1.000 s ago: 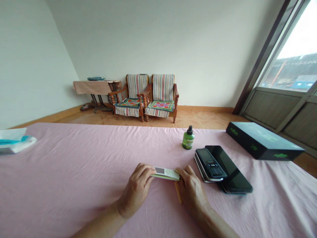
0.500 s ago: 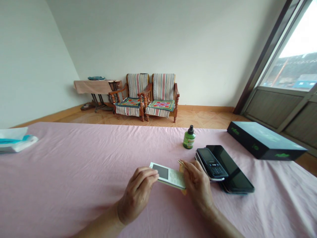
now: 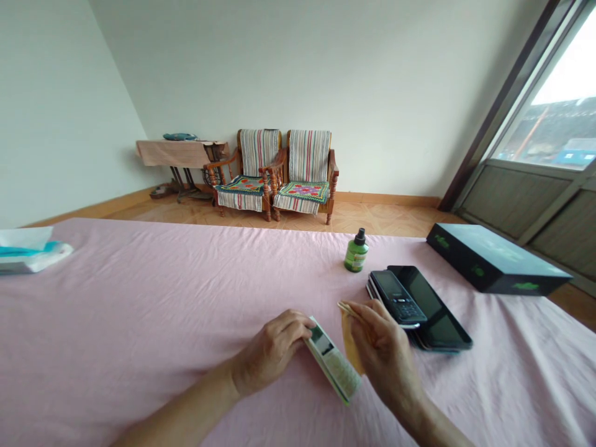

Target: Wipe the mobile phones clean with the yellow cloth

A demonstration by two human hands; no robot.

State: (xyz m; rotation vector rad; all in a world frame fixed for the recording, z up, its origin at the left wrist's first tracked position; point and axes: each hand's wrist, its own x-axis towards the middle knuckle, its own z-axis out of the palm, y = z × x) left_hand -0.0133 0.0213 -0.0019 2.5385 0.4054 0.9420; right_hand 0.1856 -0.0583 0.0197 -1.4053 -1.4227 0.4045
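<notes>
My left hand [image 3: 272, 351] is closed on the top end of a white keypad phone [image 3: 333, 362], which is tilted on its edge above the pink tablecloth [image 3: 139, 310]. My right hand [image 3: 382, 351] is beside the phone's other end, fingers pinched on a thin yellowish cloth or slip [image 3: 350, 338]. Just to the right lies a stack of dark phones [image 3: 419, 307], a black keypad phone [image 3: 397, 298] on top.
A small green spray bottle [image 3: 356, 251] stands behind the phone stack. A black box [image 3: 493, 267] lies at the right edge, a tissue pack [image 3: 28, 256] at the far left. Two striped chairs [image 3: 279, 174] and a side table [image 3: 179, 152] stand by the far wall.
The white phone was lifted off the cloth and turned from lying flat and crosswise to standing tilted on its edge. My right hand rose with the yellowish piece.
</notes>
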